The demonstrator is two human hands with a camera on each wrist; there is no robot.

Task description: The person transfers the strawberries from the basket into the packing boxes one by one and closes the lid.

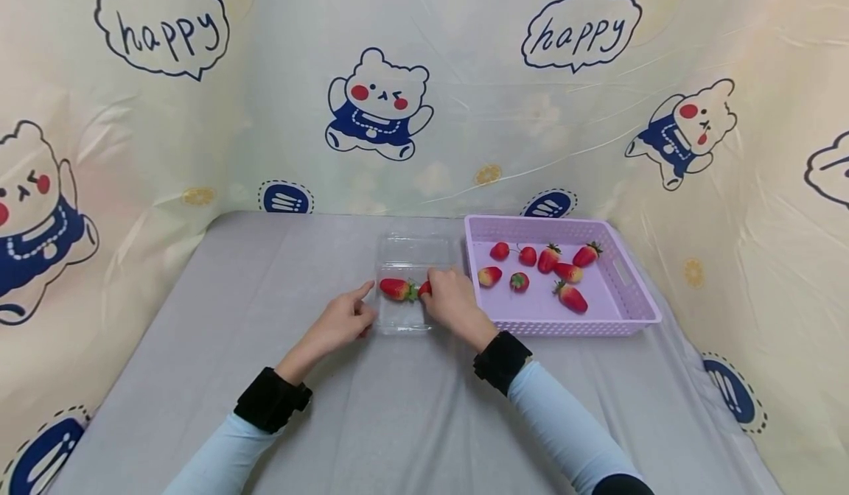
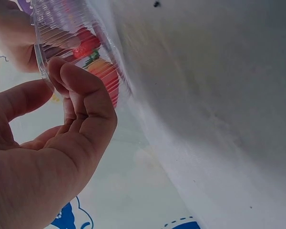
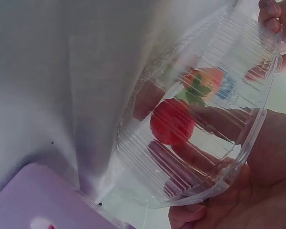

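A clear plastic box (image 1: 404, 321) with its lid folded back lies on the cloth. One strawberry (image 1: 396, 289) rests inside it, green leaves toward the right. My right hand (image 1: 458, 305) reaches into the box and holds a second red strawberry (image 3: 172, 122) between thumb and fingers, beside the first one's leaves. Through the ribbed plastic the right wrist view shows those fingers on either side of the fruit. At the box's left edge, my left hand (image 1: 341, 320) pinches the rim; the left wrist view shows thumb and index fingertip against it.
To the right of the box stands a lilac tray (image 1: 626, 278) with several strawberries (image 1: 572, 297) and small red cherry-like fruits (image 1: 500, 250). A grey cloth (image 1: 318, 421) covers the table. Behind hangs a printed curtain (image 1: 464, 112) with bears.
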